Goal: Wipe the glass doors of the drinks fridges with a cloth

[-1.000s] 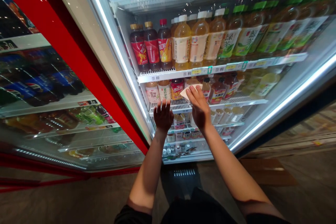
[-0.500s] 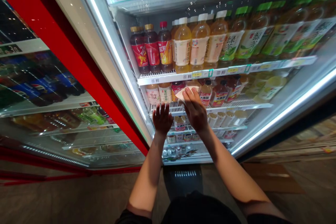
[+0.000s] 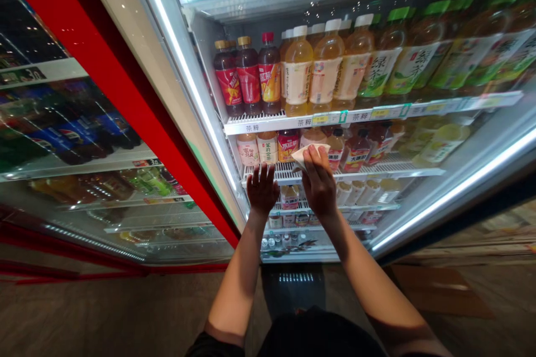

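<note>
The door of a drinks cooler (image 3: 180, 83) is seen standing open, and both arms are reached in to a low wire shelf (image 3: 280, 174). A white cloth (image 3: 309, 153) is held pressed under the fingers of the right hand (image 3: 319, 189), so the grip of that hand is closed on it. The cloth is kept at the front of the wire shelf, just by the bottles. Whether it touches the wire or a bottle cannot be told. The left hand (image 3: 262, 189) is held open beside it, with its fingers spread and up at the shelf's front edge. Nothing is held in it.

No bottle is held or lifted by either hand. The shelves are seen full, with the drinks standing upright in rows. On the shelf above, dark bottles with red labels (image 3: 247, 75) stand at the left, orange drink bottles (image 3: 314, 67) in the middle, and green tea bottles (image 3: 402, 61) at the right. Small drink bottles (image 3: 268, 148) stand on the wire shelf, and small pale bottles (image 3: 355, 192) lie lower down. Price tags (image 3: 320, 119) are stuck along the shelf edge. Blue Pepsi bottles (image 3: 79, 134) are seen at the left, behind glass in a red frame.
</note>
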`<state>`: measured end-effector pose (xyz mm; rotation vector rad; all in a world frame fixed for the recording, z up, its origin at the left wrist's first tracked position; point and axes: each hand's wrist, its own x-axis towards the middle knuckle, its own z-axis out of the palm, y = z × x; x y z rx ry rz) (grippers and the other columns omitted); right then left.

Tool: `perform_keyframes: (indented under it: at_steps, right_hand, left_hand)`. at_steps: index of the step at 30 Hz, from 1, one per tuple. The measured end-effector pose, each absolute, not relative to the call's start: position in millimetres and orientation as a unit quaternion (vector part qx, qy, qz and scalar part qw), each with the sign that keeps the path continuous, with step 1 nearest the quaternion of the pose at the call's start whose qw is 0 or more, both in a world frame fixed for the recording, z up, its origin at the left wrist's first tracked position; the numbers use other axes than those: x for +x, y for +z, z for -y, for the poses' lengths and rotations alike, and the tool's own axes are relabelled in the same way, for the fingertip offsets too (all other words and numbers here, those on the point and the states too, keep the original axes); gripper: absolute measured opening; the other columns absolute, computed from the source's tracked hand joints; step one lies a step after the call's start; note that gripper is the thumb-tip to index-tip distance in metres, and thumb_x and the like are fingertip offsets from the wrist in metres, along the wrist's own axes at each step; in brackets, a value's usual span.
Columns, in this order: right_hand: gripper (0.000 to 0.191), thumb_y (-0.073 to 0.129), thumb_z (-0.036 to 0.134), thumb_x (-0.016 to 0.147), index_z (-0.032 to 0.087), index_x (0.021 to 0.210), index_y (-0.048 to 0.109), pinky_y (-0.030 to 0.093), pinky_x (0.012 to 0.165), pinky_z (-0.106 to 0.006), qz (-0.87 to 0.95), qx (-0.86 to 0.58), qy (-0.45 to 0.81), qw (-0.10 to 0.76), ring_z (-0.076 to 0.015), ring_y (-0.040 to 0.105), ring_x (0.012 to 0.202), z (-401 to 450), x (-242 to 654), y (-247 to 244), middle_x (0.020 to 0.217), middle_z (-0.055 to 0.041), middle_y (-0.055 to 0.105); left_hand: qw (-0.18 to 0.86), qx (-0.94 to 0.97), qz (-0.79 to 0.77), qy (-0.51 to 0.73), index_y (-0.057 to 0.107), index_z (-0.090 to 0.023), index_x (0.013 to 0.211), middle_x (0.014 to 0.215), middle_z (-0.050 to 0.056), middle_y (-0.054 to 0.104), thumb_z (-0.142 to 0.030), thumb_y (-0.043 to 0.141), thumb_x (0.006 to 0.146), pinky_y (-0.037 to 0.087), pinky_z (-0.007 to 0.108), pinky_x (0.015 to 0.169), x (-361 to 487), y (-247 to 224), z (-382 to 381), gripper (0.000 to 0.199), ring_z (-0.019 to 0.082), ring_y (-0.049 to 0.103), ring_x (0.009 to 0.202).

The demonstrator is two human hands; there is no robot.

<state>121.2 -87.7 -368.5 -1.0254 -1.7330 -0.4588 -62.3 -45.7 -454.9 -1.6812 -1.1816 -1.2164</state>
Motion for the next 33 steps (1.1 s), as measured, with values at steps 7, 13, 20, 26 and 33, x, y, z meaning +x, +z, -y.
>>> perform_keyframes:
  at_steps: [7, 13, 20, 26, 33]
  right_hand:
    - [0.085, 0.051, 0.007, 0.109, 0.032, 0.177, 0.006, 0.055, 0.126, -0.056, 0.76, -0.379, -0.207, 0.486, -0.0344, 0.046, 0.16, 89, 112, -356, 0.164, -0.0118, 0.059]
    - [0.079, 0.046, 0.006, 0.109, 0.032, 0.177, 0.015, 0.054, 0.126, -0.057, 0.739, -0.408, -0.192, 0.501, -0.0352, 0.042, 0.162, 95, 113, -356, 0.168, -0.011, 0.054]
    - [0.076, 0.045, 0.006, 0.109, 0.032, 0.177, 0.02, 0.052, 0.128, -0.058, 0.765, -0.396, -0.177, 0.475, -0.0343, 0.044, 0.161, 96, 112, -351, 0.168, -0.0096, 0.056]
    - [0.085, 0.044, 0.004, 0.109, 0.039, 0.176, 0.006, 0.053, 0.128, -0.058, 0.754, -0.398, -0.168, 0.495, -0.0339, 0.044, 0.161, 98, 111, -354, 0.169, -0.0056, 0.054]
    - [0.087, 0.045, 0.002, 0.108, 0.038, 0.176, 0.004, 0.053, 0.129, -0.053, 0.775, -0.37, -0.181, 0.48, -0.0316, 0.045, 0.161, 95, 104, -347, 0.166, -0.0053, 0.058]
  left_hand:
    - [0.359, -0.666, 0.439, -0.485, 0.024, -0.022, 0.176, 0.172, 0.007, 0.043, -0.028, 0.043, 0.111, 0.005, 0.037, 0.142, -63, -445, 50, 0.068, 0.017, 0.016, 0.169]
    - [0.328, -0.687, 0.447, -0.47, 0.02, -0.025, 0.177, 0.174, 0.007, 0.041, -0.024, 0.053, 0.107, 0.006, 0.039, 0.142, -67, -447, 54, 0.077, 0.021, 0.024, 0.168]
    - [0.315, -0.73, 0.429, -0.428, 0.015, -0.023, 0.177, 0.166, 0.012, 0.056, -0.015, 0.049, 0.105, 0.035, 0.039, 0.133, -93, -433, 70, 0.08, 0.024, 0.054, 0.156]
    - [0.338, -0.723, 0.443, -0.409, 0.023, -0.032, 0.176, 0.159, 0.008, 0.064, -0.01, 0.058, 0.099, 0.04, 0.041, 0.129, -144, -408, 73, 0.087, 0.027, 0.06, 0.15]
    - [0.322, -0.736, 0.464, -0.373, 0.055, -0.027, 0.163, 0.158, 0.009, 0.066, -0.015, 0.059, 0.101, 0.03, 0.041, 0.135, -172, -393, 53, 0.063, 0.025, 0.054, 0.155]
